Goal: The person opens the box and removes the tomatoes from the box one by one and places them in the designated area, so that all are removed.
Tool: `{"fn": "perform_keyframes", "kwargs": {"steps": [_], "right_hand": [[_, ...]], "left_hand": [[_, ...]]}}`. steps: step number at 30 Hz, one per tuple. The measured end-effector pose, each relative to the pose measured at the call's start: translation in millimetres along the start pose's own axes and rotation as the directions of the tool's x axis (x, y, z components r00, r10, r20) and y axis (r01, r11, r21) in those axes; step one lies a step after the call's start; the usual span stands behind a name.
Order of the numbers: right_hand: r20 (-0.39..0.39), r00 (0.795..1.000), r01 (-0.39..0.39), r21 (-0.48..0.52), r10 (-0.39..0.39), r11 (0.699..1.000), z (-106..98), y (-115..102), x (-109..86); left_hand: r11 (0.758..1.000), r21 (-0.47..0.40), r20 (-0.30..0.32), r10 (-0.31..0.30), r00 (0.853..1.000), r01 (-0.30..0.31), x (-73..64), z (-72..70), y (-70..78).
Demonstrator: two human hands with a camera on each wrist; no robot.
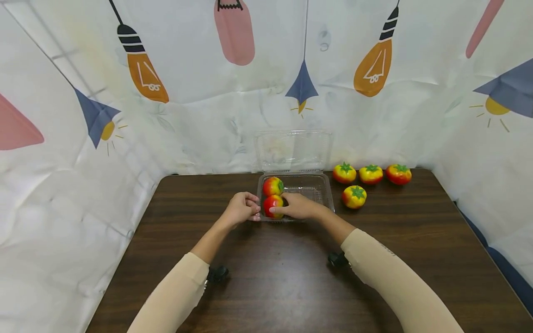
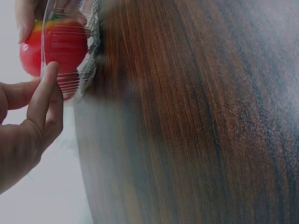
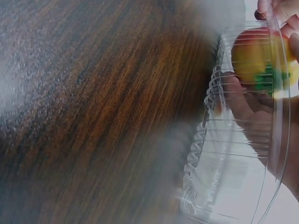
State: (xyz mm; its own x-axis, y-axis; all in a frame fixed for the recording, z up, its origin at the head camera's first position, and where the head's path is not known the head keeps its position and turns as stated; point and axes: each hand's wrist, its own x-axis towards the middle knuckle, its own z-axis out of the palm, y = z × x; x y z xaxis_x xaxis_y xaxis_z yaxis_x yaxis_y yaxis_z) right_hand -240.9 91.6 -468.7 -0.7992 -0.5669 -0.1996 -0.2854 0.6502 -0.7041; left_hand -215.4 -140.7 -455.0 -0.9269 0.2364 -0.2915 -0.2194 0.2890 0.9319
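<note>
A clear plastic clamshell box [image 1: 329, 196] stands on the table with its lid [image 1: 293, 150] raised behind it. Two shiny red-yellow tomatoes with green leafy tops lie along its left side: a back tomato [image 1: 271, 186] and a front tomato [image 1: 272, 206]. My right hand [image 1: 297, 206] reaches inside the box and holds the front tomato, its thumb and fingers around it. At the left wall, my left hand [image 1: 241, 208] pinches the box's rim between thumb and fingers, seen closely in the left wrist view. Through the ribbed wall, the right wrist view shows the held tomato [image 3: 252, 56].
Right of the box, several more tomatoes sit on the table: three in a back row, including a middle tomato [image 1: 371, 174], and one nearer tomato [image 1: 354, 197]. The dark wooden table [image 1: 283, 286] meets a printed cloth backdrop [image 1: 200, 125] at its back edge.
</note>
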Motion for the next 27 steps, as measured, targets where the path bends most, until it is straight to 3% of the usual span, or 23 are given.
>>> {"fn": "perform_keyframes", "kwargs": {"steps": [10, 27], "right_hand": [[-0.004, 1.000, -0.002, -0.010, 0.002, 1.000, -2.5, -1.1, -3.8], [-0.003, 1.000, -0.018, -0.010, 0.018, 1.000, -12.0, 0.1, -10.2]], "left_hand": [[1.000, 0.007, 0.002, 0.018, 1.000, -0.018, -1.1, 0.0, 0.1], [1.000, -0.008, 0.008, -0.002, 1.000, 0.002, -1.5, 0.6, 2.1]]}}
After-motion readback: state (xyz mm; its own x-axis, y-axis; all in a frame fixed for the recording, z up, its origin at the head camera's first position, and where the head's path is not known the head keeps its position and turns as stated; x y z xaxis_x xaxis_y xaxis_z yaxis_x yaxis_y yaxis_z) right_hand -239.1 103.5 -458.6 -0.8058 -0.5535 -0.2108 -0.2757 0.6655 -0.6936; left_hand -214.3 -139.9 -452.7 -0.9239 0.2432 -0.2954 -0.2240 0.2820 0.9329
